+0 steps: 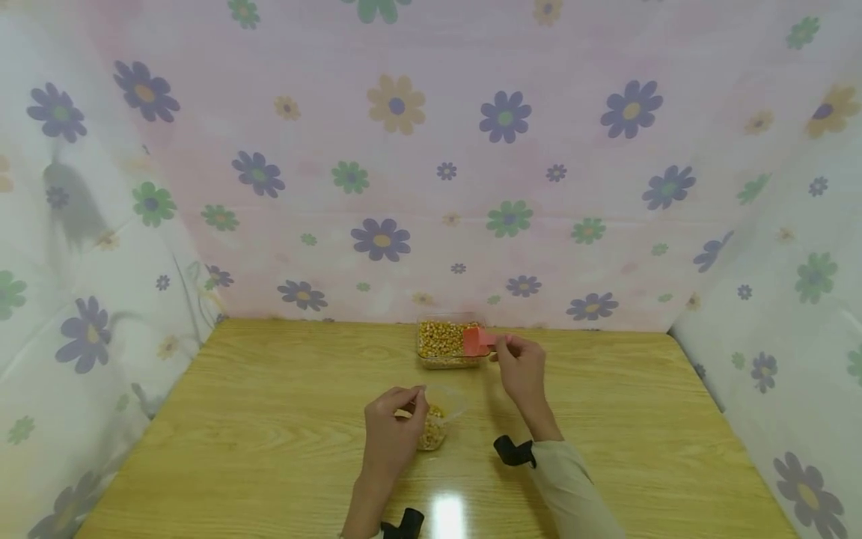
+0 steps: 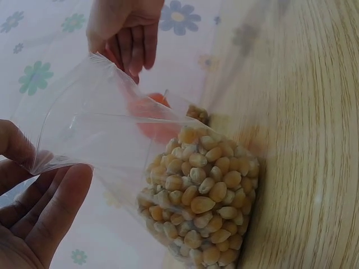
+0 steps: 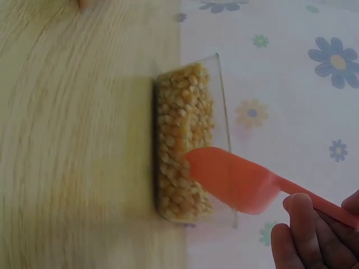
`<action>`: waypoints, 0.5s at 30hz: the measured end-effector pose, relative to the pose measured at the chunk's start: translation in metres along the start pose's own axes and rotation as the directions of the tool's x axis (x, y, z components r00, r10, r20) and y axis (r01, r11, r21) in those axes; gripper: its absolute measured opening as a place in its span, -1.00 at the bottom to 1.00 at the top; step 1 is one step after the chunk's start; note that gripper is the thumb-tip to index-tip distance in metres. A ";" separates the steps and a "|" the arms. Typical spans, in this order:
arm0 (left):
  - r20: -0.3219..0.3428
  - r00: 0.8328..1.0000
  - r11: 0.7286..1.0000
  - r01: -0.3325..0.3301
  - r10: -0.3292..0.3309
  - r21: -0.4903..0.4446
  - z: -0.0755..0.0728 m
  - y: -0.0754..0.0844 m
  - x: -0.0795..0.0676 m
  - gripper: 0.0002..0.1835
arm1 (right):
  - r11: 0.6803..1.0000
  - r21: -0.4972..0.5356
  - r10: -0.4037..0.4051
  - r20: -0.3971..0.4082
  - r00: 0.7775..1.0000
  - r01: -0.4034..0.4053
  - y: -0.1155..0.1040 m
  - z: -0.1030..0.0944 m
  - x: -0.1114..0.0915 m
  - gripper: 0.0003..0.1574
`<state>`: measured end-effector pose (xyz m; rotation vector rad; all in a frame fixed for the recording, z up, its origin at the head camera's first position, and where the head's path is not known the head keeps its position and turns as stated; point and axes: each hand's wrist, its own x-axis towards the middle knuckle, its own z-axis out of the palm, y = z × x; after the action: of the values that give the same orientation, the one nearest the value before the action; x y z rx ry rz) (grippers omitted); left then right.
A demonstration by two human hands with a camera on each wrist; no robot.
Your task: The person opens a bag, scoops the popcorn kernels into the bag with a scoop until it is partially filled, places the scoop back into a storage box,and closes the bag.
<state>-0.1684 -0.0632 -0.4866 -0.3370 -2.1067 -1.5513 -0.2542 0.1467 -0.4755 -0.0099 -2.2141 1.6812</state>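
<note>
My right hand point(image 1: 524, 372) grips the handle of a red plastic scoop point(image 3: 233, 178). The scoop's bowl is at the right side of a clear rectangular container point(image 1: 453, 362) filled with yellow corn kernels point(image 3: 178, 129). Nearer to me, my left hand point(image 1: 396, 427) pinches the edge of a clear plastic bag point(image 2: 84, 120) between thumb and fingers. Corn kernels point(image 2: 205, 196) fill the bottom of the bag, which stands on the table. In the head view my left hand partly covers this bag.
Both containers of corn rest on a wooden table point(image 1: 269, 419). A flowered cloth point(image 1: 431, 187) hangs behind the table's far edge and along both sides. Black straps with wrist cameras point(image 1: 515, 451) sit on the forearms.
</note>
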 end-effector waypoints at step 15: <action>0.008 1.000 1.000 0.014 -0.014 0.017 -0.002 0.003 0.001 -0.84 | 0.836 0.344 0.395 0.162 0.904 -0.427 0.022 0.007 0.006 -0.53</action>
<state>-0.1671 -0.0639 -0.4834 -0.3244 -2.1315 -1.5416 -0.2666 0.1477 -0.4955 -0.3502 -2.0090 2.3583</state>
